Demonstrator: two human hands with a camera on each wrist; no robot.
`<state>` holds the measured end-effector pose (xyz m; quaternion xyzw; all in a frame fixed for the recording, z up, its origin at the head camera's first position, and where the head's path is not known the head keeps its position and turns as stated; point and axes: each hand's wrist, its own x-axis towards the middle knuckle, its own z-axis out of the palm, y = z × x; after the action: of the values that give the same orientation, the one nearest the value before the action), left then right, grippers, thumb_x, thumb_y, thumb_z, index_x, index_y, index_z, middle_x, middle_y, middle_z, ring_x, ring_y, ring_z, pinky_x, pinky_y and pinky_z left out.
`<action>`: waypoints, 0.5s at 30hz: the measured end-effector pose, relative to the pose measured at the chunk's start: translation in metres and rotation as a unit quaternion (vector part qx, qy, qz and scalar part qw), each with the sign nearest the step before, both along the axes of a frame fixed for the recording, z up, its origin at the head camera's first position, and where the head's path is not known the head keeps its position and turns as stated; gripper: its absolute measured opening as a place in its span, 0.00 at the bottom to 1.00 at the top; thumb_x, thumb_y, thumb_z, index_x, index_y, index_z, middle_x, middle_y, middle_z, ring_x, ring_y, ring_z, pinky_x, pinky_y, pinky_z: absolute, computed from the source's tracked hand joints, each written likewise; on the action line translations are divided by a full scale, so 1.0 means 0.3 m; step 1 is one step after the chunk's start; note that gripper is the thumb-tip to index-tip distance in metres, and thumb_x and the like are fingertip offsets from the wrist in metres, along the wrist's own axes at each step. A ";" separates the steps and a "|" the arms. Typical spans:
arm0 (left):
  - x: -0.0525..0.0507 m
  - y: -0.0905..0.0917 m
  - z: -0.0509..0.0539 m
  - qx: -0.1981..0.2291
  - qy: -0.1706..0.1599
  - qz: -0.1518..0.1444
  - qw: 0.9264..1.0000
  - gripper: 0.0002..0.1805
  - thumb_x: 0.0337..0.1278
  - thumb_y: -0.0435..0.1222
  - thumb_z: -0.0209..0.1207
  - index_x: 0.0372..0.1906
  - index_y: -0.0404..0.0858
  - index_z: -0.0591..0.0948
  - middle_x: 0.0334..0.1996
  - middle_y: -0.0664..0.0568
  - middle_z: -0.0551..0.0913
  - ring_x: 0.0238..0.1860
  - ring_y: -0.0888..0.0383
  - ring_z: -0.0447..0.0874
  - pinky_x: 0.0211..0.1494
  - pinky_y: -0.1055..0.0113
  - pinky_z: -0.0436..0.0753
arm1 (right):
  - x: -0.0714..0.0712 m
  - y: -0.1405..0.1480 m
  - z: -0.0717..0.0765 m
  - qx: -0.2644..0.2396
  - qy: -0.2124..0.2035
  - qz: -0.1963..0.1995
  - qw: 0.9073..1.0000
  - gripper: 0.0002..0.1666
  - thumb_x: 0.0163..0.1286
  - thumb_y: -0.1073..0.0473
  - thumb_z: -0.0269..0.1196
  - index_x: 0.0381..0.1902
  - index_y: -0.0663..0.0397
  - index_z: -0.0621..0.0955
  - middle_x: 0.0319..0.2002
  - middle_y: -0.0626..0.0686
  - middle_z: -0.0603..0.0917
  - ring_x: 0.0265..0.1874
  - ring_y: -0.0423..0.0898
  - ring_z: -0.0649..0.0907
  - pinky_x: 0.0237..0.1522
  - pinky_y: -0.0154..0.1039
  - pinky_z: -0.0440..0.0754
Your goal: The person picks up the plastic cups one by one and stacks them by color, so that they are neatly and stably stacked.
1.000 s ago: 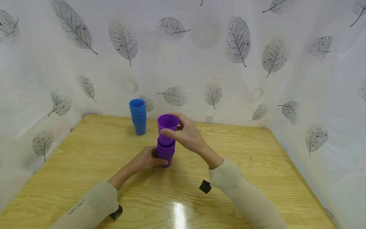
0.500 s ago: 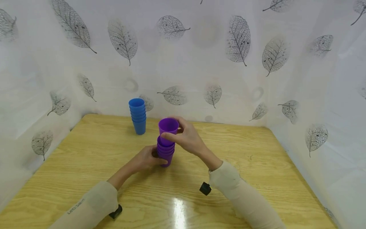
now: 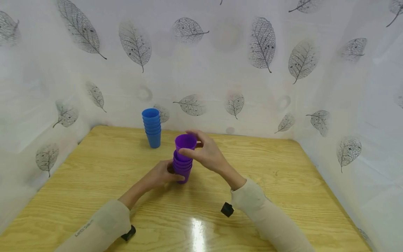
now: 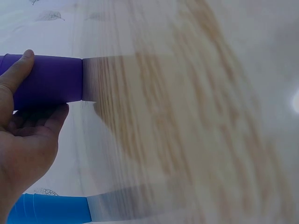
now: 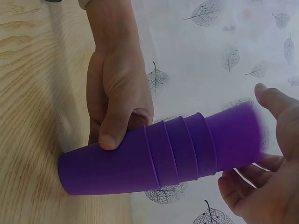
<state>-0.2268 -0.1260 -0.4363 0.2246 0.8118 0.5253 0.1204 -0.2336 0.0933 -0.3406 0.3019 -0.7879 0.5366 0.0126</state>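
A stack of nested purple cups (image 3: 182, 171) stands upright at mid-table. My left hand (image 3: 162, 174) grips its lower part, thumb on one side and fingers on the other. One more purple cup (image 5: 233, 137) is part-way inside the stack's top, slightly tilted, its rim end blurred in the right wrist view. Around that upper cup is my right hand (image 3: 208, 152), its fingers loosely bent. A small gap shows between the right thumb (image 5: 268, 97) and the cup in that view, while the other fingers lie close under the cup.
A stack of nested blue cups (image 3: 153, 138) stands behind and left of the purple ones. The wooden table (image 3: 267, 164) runs up to leaf-patterned white sheeting (image 3: 217, 70) at the back and both sides.
The upper purple cup has come down into the top of the stack, and my right hand has lowered with it. My left hand stays in place on the stack.
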 end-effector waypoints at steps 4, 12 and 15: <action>0.000 0.003 -0.003 -0.003 0.002 0.004 1.000 0.30 0.63 0.36 0.71 0.66 0.30 0.76 0.57 0.41 0.85 0.60 0.44 0.82 0.69 0.44 0.76 | 0.010 0.027 -0.007 0.000 0.004 -0.011 1.000 0.35 0.67 0.56 0.72 0.69 0.60 0.75 0.61 0.55 0.82 0.61 0.51 0.80 0.60 0.44 0.81; 0.014 0.010 -0.003 0.007 -0.006 0.021 1.000 0.30 0.63 0.35 0.71 0.66 0.29 0.75 0.57 0.40 0.84 0.60 0.43 0.82 0.68 0.45 0.77 | 0.033 0.110 -0.031 -0.004 -0.003 -0.020 1.000 0.32 0.69 0.60 0.70 0.68 0.62 0.76 0.60 0.57 0.83 0.61 0.57 0.80 0.60 0.48 0.81; 0.018 0.021 -0.006 0.011 -0.008 0.031 0.999 0.30 0.62 0.34 0.71 0.66 0.28 0.76 0.56 0.39 0.84 0.60 0.42 0.82 0.66 0.47 0.78 | 0.034 0.152 -0.051 0.007 0.003 -0.029 1.000 0.32 0.70 0.60 0.70 0.69 0.62 0.75 0.60 0.57 0.82 0.61 0.56 0.79 0.60 0.50 0.81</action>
<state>-0.2213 -0.1198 -0.4381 0.1966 0.8115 0.5395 0.1085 -0.2233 0.1389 -0.3560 0.2811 -0.7998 0.5297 0.0287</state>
